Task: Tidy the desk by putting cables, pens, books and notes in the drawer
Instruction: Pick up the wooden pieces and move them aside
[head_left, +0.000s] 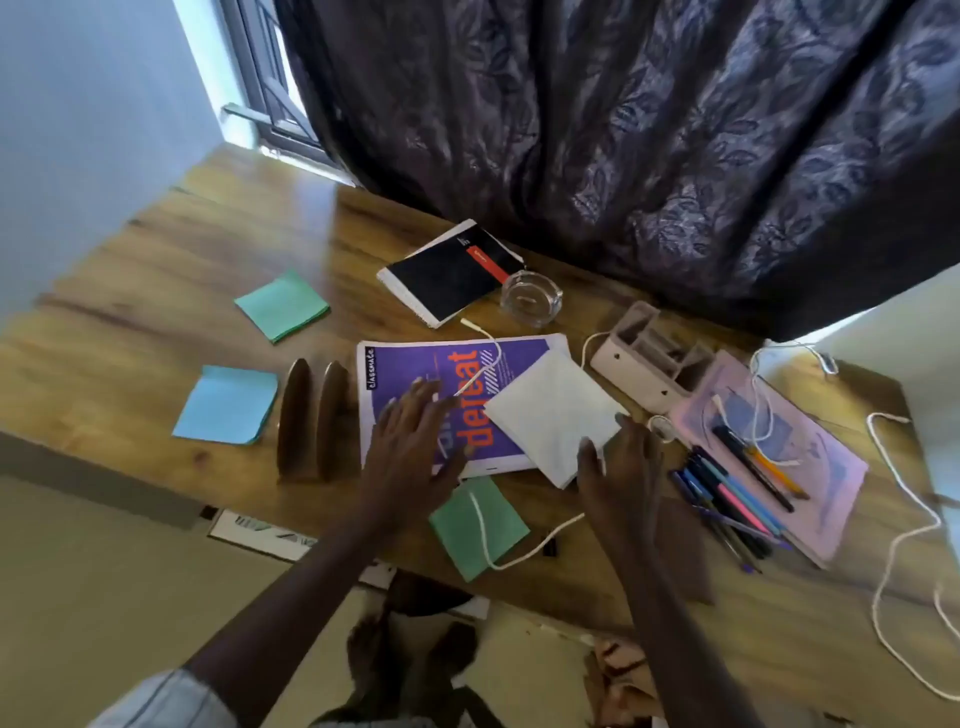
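Green note pads (283, 305) number two, blue pad (226, 405) one, notebooks (451, 273) three

Both arms extend forward from the near edge of the desk (156, 249), bare from the wrist up to the forearm; a light sleeve (166, 696) covers the left upper arm at the lower frame edge. The left hand (410, 441) is palm-down with fingers (415, 395) spread and extended, no object gripped. The right hand (623, 467) is palm-down near the desk's near edge, its fingers directed forward, loosely parted, with the thumb set apart to the left. Whether its fingertips make contact below cannot be determined. Bare feet (410, 660) stand below, between the forearms.
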